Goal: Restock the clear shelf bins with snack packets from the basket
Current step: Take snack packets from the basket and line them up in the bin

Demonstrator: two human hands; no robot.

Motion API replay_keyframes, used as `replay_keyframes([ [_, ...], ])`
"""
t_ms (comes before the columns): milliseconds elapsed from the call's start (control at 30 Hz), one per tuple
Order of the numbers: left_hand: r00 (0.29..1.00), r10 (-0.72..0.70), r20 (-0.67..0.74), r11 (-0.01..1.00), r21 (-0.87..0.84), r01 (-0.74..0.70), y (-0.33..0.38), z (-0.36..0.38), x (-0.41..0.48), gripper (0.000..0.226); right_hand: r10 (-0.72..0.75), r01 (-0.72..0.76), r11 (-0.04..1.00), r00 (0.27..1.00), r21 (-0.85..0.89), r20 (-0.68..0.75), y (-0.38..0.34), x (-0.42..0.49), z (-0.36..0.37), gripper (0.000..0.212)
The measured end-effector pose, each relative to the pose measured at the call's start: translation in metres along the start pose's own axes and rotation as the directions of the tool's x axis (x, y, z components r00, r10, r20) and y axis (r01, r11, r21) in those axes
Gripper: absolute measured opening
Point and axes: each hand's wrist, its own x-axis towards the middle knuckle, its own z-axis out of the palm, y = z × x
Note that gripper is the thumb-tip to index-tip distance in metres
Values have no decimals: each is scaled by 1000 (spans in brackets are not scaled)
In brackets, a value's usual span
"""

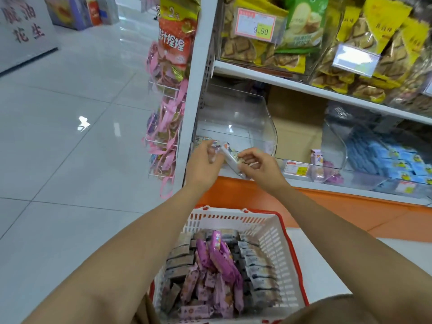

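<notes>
Both my hands reach over the front lip of a nearly empty clear bin [236,118] at the left end of the lower shelf. My right hand [259,164] pinches a small white snack packet [230,157] at the bin's front. My left hand [205,157] has curled fingers at the packet's other end, with a few printed packets [205,139] lying in the bin just behind it. Below my arms stands a white basket with a red rim [273,232], holding several purple packets [222,256] and grey-brown packets [257,265].
A cardboard box [297,127] sits right of the bin, then a second clear bin [336,136] with blue packets. The upper shelf [280,78] carries biscuit bags. A wire rack [163,136] with pink-ribboned items hangs on the shelf's end. Glossy tiled floor [70,136] lies to the left.
</notes>
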Motion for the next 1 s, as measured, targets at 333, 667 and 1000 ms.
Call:
replay_keyframes([
  [333,901,291,321,530,730,-431,-49,-7,19,76,199,-224,967,960,-119,-197,17,99,-9,15],
  [667,799,564,207,496,689,-528,-94,12,33,91,371,-375,747,920,-549,-123,41,138,18,9],
  [1000,796,571,200,498,686,-530,-99,13,33,88,573,-496,724,820,-479,16,47,145,20,17],
])
